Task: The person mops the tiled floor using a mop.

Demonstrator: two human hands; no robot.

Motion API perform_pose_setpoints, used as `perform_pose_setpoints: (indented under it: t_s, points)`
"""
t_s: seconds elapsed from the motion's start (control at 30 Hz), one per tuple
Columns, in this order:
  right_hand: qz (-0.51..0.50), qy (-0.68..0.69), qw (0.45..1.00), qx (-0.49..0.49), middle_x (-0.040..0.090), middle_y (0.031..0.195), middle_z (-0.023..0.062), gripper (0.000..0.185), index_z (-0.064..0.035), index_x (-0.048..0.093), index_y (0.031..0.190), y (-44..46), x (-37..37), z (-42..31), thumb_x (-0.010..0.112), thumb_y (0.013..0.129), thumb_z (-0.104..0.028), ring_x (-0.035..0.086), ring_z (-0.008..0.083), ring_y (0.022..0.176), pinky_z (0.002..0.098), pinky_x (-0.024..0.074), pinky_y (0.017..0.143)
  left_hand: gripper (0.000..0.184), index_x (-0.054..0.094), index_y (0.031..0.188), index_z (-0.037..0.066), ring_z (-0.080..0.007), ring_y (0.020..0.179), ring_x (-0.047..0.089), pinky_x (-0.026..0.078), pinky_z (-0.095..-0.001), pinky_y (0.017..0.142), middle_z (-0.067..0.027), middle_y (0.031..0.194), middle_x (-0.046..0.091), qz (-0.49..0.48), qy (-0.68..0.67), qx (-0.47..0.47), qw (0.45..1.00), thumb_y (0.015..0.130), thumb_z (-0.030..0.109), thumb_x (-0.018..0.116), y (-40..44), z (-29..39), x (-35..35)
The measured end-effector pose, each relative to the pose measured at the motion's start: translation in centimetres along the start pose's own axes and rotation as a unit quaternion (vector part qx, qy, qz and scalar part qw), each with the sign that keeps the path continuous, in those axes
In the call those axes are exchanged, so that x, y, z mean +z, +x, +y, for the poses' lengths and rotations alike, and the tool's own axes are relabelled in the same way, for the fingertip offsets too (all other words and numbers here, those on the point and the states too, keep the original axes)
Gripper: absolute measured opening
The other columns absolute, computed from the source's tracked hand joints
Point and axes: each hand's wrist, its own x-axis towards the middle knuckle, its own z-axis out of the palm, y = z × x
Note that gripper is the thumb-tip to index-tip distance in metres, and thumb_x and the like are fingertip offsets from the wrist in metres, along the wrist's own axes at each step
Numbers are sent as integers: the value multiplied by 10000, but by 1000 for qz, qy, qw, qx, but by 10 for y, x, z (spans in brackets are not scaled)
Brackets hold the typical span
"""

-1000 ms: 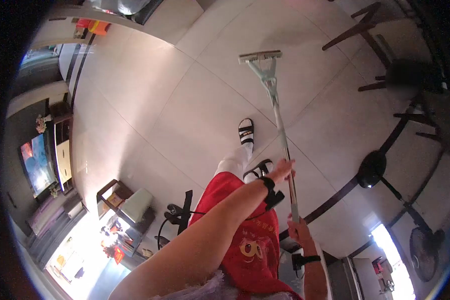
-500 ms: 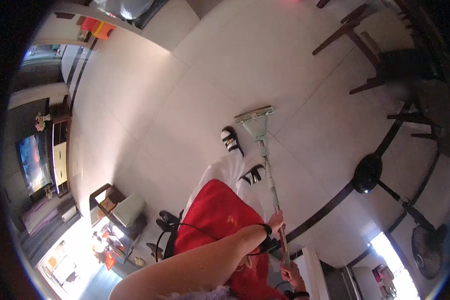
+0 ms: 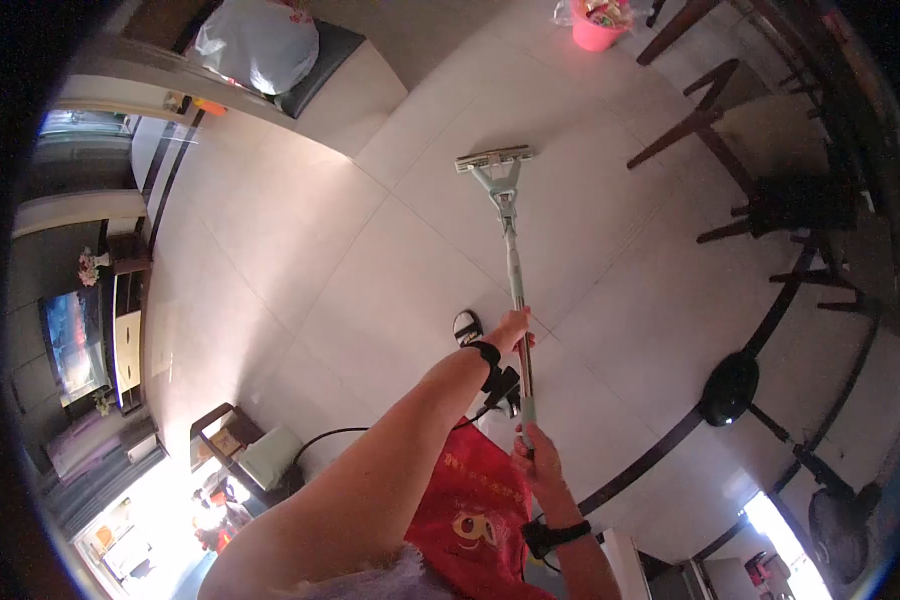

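Observation:
A sponge mop (image 3: pixel 514 270) with a pale green head and a metal pole stands on the floor ahead of me, its flat head (image 3: pixel 494 158) against the tiles. My left hand (image 3: pixel 513 330) is wrapped round the middle of the pole. Nearer my body, my right hand (image 3: pixel 540 462) grips the pole's upper end. Both wrists wear black bands. A red apron (image 3: pixel 475 500) with a cartoon face hangs below my arms. One of my sandalled feet (image 3: pixel 467 328) shows beside the pole; the other is mostly hidden behind my left arm.
Dark wooden chairs (image 3: pixel 705 125) stand at the right, near a pedestal fan with a round black base (image 3: pixel 730 388). A pink bucket (image 3: pixel 597 35) sits at the far edge. A white plastic bag (image 3: pixel 255 45) rests on a ledge at upper left. A wooden chair (image 3: pixel 240 450) is lower left.
The mop head has moved forward and slightly left across the floor. Both hands have moved forward with the pole, and the pink bucket has come into view.

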Motion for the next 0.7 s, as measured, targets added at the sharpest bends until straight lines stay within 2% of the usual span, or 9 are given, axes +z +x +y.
perform_pose_setpoints:
  t_s: [0.17,0.27,0.3,0.4,0.5,0.63,0.7]
  points:
    - [8,36,999,2,404,548,-13,247,-68,445,927,33,65,-40,435,896,-313,334,69,380,199,268,333,356,438,945,46,-216,500,549,491,-363,433,-93,634,512,39,57,-13,998,827,382,449,36,86,-6]
    - [7,68,998,6,409,553,-10,254,-72,450,919,33,77,-61,451,888,-324,347,68,394,194,270,342,349,438,955,30,-229,500,548,490,-371,425,-99,638,511,42,48,-13,998,828,355,454,23,104,3]
    - [9,87,996,19,407,565,-11,257,-68,450,925,35,87,-70,454,887,-322,338,67,400,193,266,352,331,461,918,25,-234,494,545,486,-390,413,-109,633,511,21,49,9,999,826,343,467,20,111,-1]
    - [15,124,992,34,403,591,-14,260,-59,451,934,40,123,-103,461,885,-314,321,66,415,192,258,373,349,463,839,-3,-206,509,548,485,-341,408,-94,649,485,52,73,29,996,831,345,491,12,157,6]
    - [-4,130,991,21,401,594,-15,242,-58,453,925,41,169,-154,455,890,-298,317,66,420,194,258,376,348,469,754,-15,-216,404,513,455,-374,357,-95,531,483,-15,23,119,993,821,327,489,33,200,17]
    - [-61,140,987,46,400,592,-13,212,-68,460,905,55,198,-198,437,899,-279,314,65,416,198,260,374,371,454,624,-39,-224,385,505,419,-362,335,-93,497,469,29,50,148,987,818,275,489,42,248,26]
    - [-51,133,988,54,399,590,-11,204,-74,462,895,57,205,-214,429,902,-276,316,65,413,197,262,370,344,460,635,-27,-227,384,501,418,-368,338,-88,490,459,7,17,141,990,816,264,494,43,257,30]
